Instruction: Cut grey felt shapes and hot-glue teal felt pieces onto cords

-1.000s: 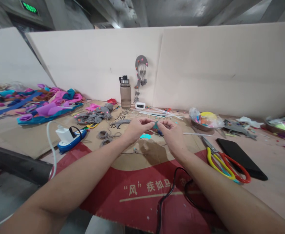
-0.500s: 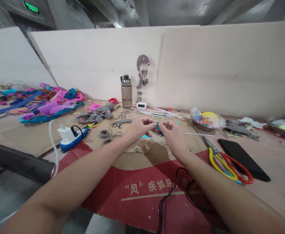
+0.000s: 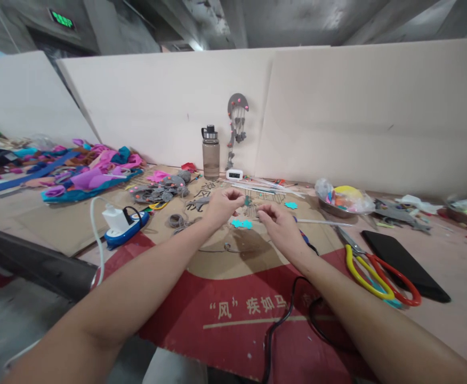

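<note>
Both my hands hover over the cardboard sheet (image 3: 257, 256) at the middle of the table. My left hand (image 3: 222, 205) is closed, its fingertips pinching a small teal felt piece (image 3: 248, 201). My right hand (image 3: 278, 225) is a little nearer and to the right, thumb and forefinger pinched together; what they hold is too small to see. Between and just under the hands lies a turquoise felt cutout (image 3: 241, 224). Another turquoise cutout (image 3: 290, 205) lies farther back.
Yellow and red scissors (image 3: 377, 269) and a black phone (image 3: 405, 258) lie at the right. A metal bowl (image 3: 339, 200) of coloured bits, a water bottle (image 3: 210, 152), grey felt shapes (image 3: 157, 189), a blue power strip (image 3: 125, 228) and a black cable (image 3: 281, 320) surround the hands.
My hands were pinching the teal piece together; now they have drawn apart, the left keeping the piece and the right dropping lower. The view has shifted slightly.
</note>
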Motion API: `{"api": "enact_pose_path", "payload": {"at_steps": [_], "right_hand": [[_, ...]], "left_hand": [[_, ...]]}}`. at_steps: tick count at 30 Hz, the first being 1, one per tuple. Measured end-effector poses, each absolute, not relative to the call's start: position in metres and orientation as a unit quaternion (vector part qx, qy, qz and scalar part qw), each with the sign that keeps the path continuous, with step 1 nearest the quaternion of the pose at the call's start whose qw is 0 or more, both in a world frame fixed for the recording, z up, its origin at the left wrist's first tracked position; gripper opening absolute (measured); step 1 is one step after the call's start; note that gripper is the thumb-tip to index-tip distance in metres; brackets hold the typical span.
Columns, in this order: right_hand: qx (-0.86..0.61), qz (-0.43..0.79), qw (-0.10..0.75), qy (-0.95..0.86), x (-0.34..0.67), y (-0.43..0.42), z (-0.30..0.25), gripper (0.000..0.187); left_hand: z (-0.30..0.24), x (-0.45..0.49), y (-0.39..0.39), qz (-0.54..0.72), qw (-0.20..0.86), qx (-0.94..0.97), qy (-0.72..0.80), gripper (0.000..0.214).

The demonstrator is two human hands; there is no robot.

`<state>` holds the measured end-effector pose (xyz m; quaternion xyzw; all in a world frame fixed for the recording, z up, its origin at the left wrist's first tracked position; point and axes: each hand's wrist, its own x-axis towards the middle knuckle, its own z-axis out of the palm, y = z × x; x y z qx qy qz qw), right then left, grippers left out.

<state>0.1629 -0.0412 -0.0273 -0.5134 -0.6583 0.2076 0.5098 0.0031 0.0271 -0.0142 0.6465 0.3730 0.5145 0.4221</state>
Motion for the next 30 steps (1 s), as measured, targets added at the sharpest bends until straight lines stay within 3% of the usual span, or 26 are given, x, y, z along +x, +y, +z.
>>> {"api": "enact_pose_path", "payload": {"at_steps": [3,8,18,27,30], "right_hand": [[-0.493,0.210,0.476,-0.698,0.158,-0.046,-0.027,0.018],[-0.441,0.221,0.422,-0.760,0.146,-0.061,-0.021,0.019],[-0.287,0.231,0.314,-0.875,0.127,-0.104,0.009,0.027],[-0.239,0.356,0.220,-0.876,0.137,-0.115,0.037,0.023],[-0.232,0.403,0.229,-0.855,0.147,-0.120,0.051,0.021]], "left_hand": [[-0.014,-0.005,0.038,0.561,0.411,0.602,0.392,0.016],[-0.011,-0.018,0.056,0.643,0.484,0.461,0.373,0.021],[0.006,-0.050,0.079,0.746,0.494,0.282,0.346,0.003],[0.016,-0.069,0.083,0.773,0.512,0.199,0.319,0.013],[0.016,-0.078,0.088,0.791,0.494,0.184,0.312,0.016]]}}
